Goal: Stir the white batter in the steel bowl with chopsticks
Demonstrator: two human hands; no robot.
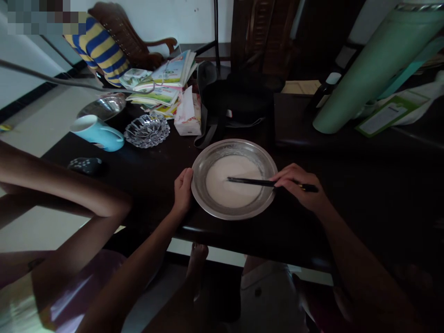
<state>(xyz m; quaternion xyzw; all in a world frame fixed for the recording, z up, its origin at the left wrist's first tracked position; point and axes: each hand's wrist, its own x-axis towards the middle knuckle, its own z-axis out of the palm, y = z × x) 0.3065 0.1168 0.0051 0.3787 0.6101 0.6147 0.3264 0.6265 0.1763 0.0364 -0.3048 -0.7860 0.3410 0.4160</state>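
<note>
A wide metal bowl (234, 213) rests near the front edge of the dark table, with a pale, milky batter (229, 194) in it. My left hand (183, 188) grips the bowl's left rim, the thumb side against the metal. Dark chopsticks (249, 181) are pinched in my right hand (300, 185) at the bowl's right side. They reach leftward over the rim, and their tips dip into the batter near its middle. The right hand's lower fingers are partly hidden.
Beyond the bowl are a black bag (239, 101), a tissue pack (188, 115), a glass dish (147, 131), a blue mug (99, 133) and books (169, 76). A tall green flask (367, 74) stands at right. Another person's bent leg (62, 185) is close by on the left.
</note>
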